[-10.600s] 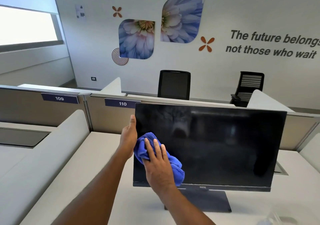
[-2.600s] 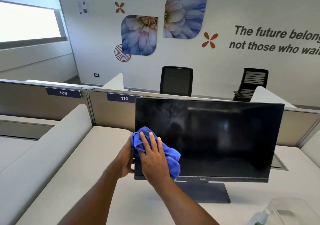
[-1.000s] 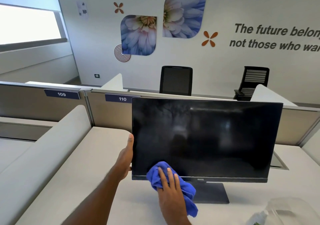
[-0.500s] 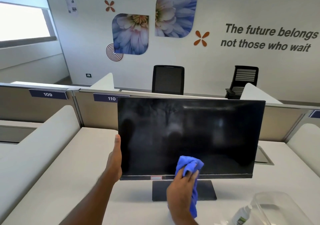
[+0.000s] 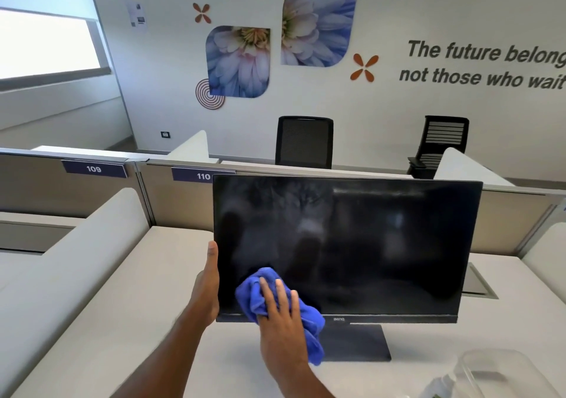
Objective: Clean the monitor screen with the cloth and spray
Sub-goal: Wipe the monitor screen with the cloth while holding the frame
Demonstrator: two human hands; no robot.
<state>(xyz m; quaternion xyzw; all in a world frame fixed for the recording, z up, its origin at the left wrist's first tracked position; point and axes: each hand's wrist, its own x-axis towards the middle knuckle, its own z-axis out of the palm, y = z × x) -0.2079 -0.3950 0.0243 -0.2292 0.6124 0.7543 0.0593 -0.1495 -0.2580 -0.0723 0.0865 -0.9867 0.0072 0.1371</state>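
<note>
The cloth [image 5: 249, 290] lies bunched under our right hand [image 5: 281, 321], which presses it flat against the lower left corner of the screen [image 5: 367, 244]. The fingers are straight and spread over the blue folds and do not close round them. A tail of cloth hangs below the palm, over the bottom frame. Half a second ago the cloth was pinched up near the bottom centre of the glass, and a moment before that it rode on the bottom frame. So the wipe has swung back to the left along the lowest strip.

Just left of the pressing hand, our left hand [image 5: 208, 287] holds the monitor [image 5: 398, 319] by its left edge. The thumb lies up the front and the other fingers are hidden behind. It has kept this hold throughout, bracing the panel against the push.

Above the cloth, a grey haze and streaks show in the upper left and centre of the glass. We judge that the bottom band is nearly done and the upper area still needs passes.

Below and right of the grip stands the monitor's base [image 5: 361, 345] on the desk [image 5: 122, 321]. Farther right are a clear tub [image 5: 505, 373] and what may be the spray bottle [image 5: 435, 388], too blurred for us to tell.
</note>
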